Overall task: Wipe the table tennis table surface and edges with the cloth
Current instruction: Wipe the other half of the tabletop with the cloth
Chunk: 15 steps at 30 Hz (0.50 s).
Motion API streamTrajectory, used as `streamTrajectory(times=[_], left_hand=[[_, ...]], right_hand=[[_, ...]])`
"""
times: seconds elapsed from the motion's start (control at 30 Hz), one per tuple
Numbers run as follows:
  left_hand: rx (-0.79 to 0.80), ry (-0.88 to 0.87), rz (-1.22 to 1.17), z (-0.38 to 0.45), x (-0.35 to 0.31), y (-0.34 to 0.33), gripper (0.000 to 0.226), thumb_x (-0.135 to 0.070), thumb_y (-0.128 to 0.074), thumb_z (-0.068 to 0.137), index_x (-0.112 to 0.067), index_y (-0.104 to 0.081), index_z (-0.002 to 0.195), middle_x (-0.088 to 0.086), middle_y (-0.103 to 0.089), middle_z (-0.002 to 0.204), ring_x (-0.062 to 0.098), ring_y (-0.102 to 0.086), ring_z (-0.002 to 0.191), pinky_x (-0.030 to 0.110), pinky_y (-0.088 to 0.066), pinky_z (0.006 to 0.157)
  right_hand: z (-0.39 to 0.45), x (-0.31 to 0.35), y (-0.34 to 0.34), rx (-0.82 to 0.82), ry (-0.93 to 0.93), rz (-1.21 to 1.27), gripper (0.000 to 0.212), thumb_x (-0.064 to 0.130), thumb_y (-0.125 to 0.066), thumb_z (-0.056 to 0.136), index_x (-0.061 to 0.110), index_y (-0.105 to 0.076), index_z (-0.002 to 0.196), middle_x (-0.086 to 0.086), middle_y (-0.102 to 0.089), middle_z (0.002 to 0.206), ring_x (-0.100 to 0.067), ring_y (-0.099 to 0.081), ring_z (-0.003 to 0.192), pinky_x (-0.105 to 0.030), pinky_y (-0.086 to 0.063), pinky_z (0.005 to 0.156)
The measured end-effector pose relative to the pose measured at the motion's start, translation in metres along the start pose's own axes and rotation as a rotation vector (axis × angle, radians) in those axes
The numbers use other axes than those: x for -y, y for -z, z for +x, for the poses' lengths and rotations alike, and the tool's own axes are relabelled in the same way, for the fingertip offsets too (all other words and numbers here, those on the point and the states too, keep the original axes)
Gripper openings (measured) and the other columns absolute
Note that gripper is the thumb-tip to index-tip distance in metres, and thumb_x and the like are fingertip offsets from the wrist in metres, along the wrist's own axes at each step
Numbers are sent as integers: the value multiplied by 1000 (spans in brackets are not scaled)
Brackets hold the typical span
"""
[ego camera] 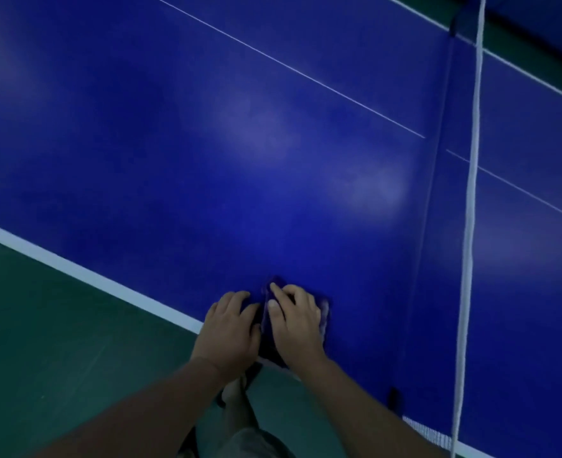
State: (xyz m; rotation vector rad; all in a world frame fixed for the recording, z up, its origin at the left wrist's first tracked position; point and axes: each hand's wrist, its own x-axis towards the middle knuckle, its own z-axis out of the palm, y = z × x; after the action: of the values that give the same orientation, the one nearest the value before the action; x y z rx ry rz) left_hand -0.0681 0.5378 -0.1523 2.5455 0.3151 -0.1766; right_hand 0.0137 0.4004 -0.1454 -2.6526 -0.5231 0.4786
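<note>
The blue table tennis table (240, 160) fills most of the head view, with its white near edge line running from left down to my hands. A dark blue cloth (268, 345) lies flat on the table near that edge. My left hand (230, 328) presses on the cloth's left part with fingers spread. My right hand (298, 320) rests on its right part, fingers slightly bent, forefinger and thumb laid along a fold. Most of the cloth is hidden under both hands.
The net (469, 226) with its white top band crosses the table at the right, and its clamp (393, 396) sits at the near edge. Green floor (58, 342) lies to the left and below. My leg and foot show under my arms.
</note>
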Motion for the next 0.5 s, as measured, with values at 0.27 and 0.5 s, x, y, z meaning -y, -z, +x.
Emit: streamTrajectory(times=[0.27,0.5], left_hand=[[-39,154,-197,-40,-25,-10,45,-51,-47,99,-18,-63,127,-2,-55,132,19,-43,127,35,-35,107],[-40,369,-383,-54,-36,-16,37,-49,-56,97,-14,-66,90,1,-48,113,14,-40,105,29,-40,98]], right_hand=[[-69,-31,33,-88,-101,227,64,22,-63,98,26,-32,154,18,-23,157,0,-14,147,-17,-14,119],[-103,-34,18,-29,-432,376,27,38,-52,102,22,-67,86,10,-60,99,-7,-56,93,-15,-44,77]])
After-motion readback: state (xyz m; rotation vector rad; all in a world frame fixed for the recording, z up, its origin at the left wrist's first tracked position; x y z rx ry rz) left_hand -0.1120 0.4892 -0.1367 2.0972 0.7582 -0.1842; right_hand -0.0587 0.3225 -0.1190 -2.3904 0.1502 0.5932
